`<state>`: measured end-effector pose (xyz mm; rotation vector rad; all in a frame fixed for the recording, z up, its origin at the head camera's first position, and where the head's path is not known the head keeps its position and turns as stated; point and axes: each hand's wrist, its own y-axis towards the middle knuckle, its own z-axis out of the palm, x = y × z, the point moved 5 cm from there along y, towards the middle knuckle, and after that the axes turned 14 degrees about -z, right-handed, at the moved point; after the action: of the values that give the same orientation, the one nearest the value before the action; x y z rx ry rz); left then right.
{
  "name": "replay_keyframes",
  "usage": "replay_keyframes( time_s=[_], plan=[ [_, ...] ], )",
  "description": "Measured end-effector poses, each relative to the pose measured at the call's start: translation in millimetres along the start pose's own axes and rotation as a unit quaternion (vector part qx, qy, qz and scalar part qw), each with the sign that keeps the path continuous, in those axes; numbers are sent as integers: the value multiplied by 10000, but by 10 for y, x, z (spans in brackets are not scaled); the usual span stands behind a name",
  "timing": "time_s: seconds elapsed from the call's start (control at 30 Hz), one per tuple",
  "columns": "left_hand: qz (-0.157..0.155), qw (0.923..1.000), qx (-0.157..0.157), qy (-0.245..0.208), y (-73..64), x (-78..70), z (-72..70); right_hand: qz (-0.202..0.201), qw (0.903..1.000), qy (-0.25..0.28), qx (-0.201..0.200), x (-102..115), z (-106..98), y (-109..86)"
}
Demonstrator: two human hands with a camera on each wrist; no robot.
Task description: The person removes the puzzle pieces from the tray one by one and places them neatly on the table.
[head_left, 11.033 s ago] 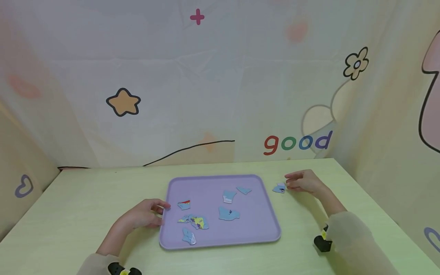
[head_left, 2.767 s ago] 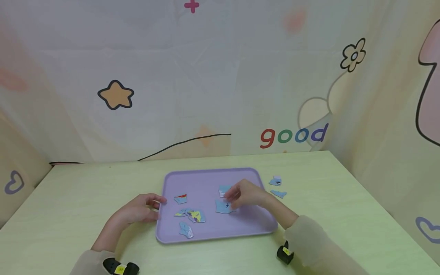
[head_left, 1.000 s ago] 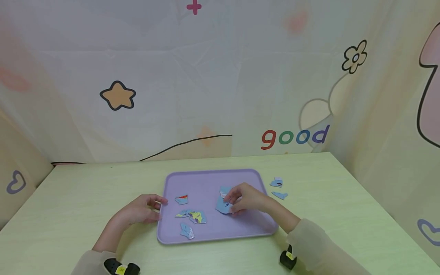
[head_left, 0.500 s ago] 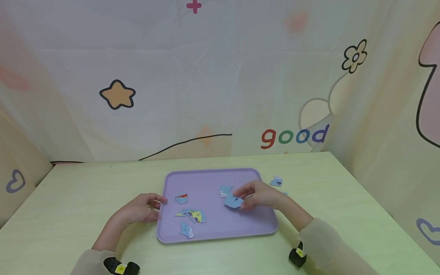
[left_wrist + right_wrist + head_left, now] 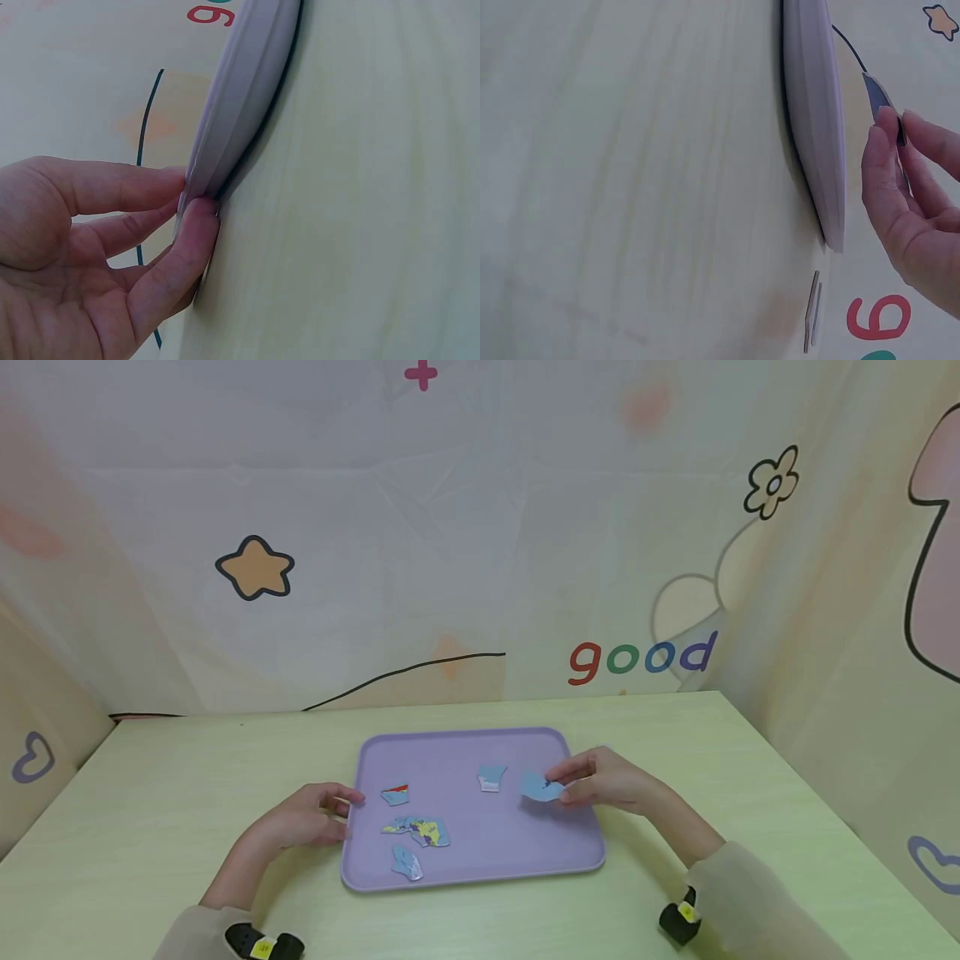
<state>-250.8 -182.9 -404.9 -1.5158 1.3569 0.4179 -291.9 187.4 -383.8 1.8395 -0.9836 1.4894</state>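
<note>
Right hand point(image 5: 603, 779) pinched a blue puzzle piece point(image 5: 537, 787) with a small dark mark between thumb and fingers; piece was lifted above the right part of the lilac tray point(image 5: 517, 852), shadow beneath it. Left hand point(image 5: 309, 817) gripped the tray's left rim between thumb and fingers. Also on the tray: a blue-and-white piece point(image 5: 491, 778) left of the held one, a red-edged piece point(image 5: 395, 795), a yellow-and-blue piece cluster point(image 5: 431, 832) and a pale blue piece point(image 5: 407, 863). Right wrist view: two thin flat pieces point(image 5: 811, 311), edge-on, lay on the bench point(image 5: 225, 777) near the tray.

Handling, judged: a light pinch close to one edge seemed best, since thin card probably bent easily. Height enough to clear the rim mattered; any lowering was best done level, away from loose pieces. Left-hand grip likely checked tray slide.
</note>
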Motion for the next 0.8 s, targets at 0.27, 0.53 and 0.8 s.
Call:
replay_keyframes(
  time_s=[0.27,0.53,0.8],
  plan=[
    [9,10000,-1,30,-2,-6,-2,72,9991,387,-171,-23,-202,-169],
    [-85,10000,-30,31,-8,-4,4,93,9983,550,-181,-29,-388,-374],
    [-21,10000,4,12,-11,-11,-1,207,9976,634,-162,-105,-513,-540]
  ],
)
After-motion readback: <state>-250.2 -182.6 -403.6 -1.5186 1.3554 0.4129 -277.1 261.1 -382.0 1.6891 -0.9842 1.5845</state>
